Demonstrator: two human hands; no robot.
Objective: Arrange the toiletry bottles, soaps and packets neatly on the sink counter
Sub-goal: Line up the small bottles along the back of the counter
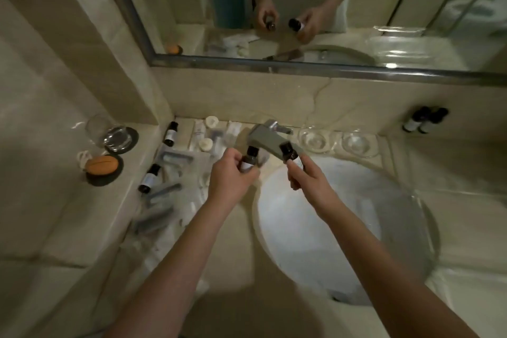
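No writing is legible. White labels on the left dark bottle [247,160] and right dark bottle [289,152], 12 o'clock of the white round basin [315,217], are blurred.

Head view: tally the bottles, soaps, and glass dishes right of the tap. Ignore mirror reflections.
Dark bottles: 6 (two held, two lying left, two standing right)
Round white soaps: 2
Orange soap: 1
Glass dishes: 2
Total: 11

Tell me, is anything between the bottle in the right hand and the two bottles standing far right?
Yes. Two clear glass dishes sit on the counter between that bottle and the standing pair.
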